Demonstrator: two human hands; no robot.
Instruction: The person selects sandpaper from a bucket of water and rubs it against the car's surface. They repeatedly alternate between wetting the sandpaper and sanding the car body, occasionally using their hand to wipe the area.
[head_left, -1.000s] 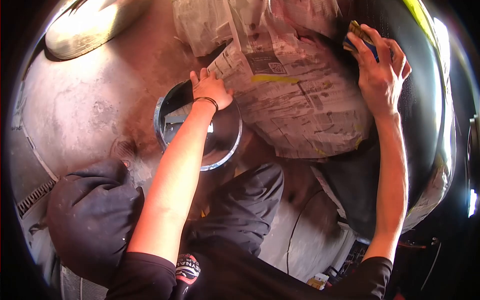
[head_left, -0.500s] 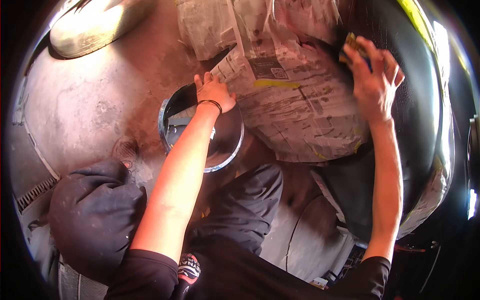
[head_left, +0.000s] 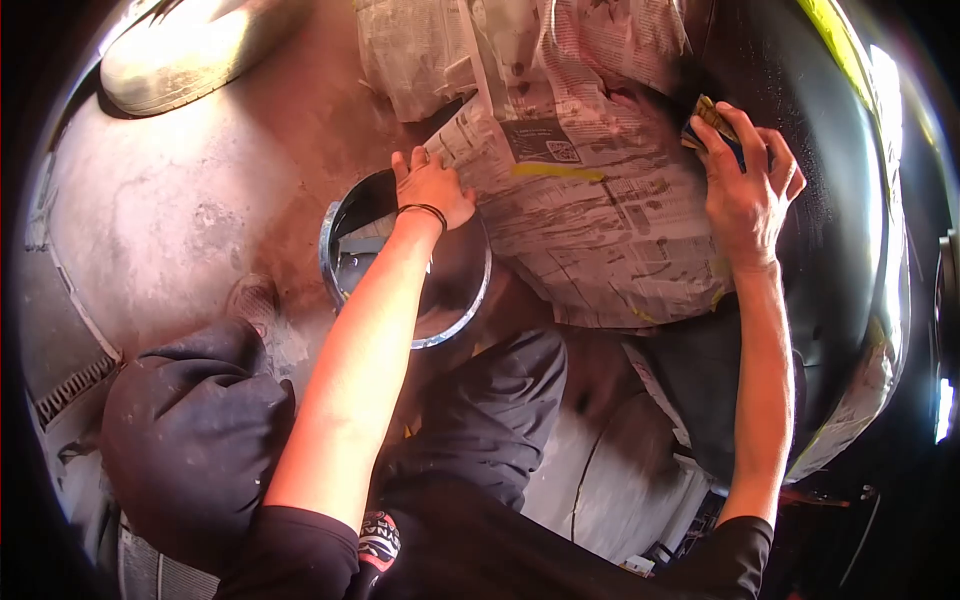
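Observation:
My right hand (head_left: pixel 748 190) grips a sanding block (head_left: pixel 708 125), with yellowish sandpaper showing on it. The block lies against the dark, wet-looking car body panel (head_left: pixel 835 210), beside the taped newspaper. My left hand (head_left: pixel 433 190) rests over the far rim of a dark bucket (head_left: pixel 485 285), fingers stretched out and a little apart. Inside the bucket is dark liquid with bright reflections, partly hidden by my left forearm. Wrinkled newspaper masking (head_left: pixel 620 220) covers the area between my hands, with a strip of yellow tape (head_left: pixel 558 171) across it.
A tyre (head_left: pixel 180 60) lies on the stained concrete floor at upper left. Yellow masking tape (head_left: pixel 835 35) runs along the panel's upper right edge. My bent knees flank the near side of the bucket. A dark cable (head_left: pixel 590 460) trails over the floor.
My right hand and the sanding block have slid slightly down the panel, towards me. My left hand stays at the bucket rim.

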